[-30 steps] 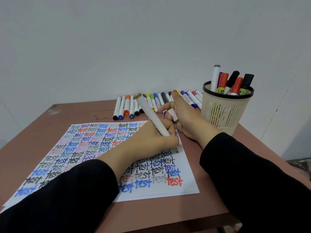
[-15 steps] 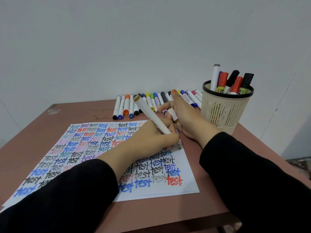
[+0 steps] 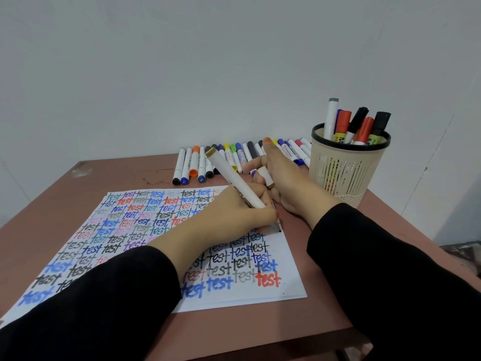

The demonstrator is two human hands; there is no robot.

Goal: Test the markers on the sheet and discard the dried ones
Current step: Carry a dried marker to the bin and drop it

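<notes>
The sheet (image 3: pixel 290 289) is nearly full of "test" words, so testing looks far along. The left hand (image 3: pixel 234 214) grips a white marker (image 3: pixel 234 178), writing; the right hand (image 3: pixel 286 183) pinches its cap (image 3: pixel 265 175).

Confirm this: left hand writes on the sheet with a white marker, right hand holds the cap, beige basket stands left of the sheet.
One error: the head view shows the beige basket right of the sheet, not left. The left hand does write with the white marker; the right hand holds the cap.
</notes>
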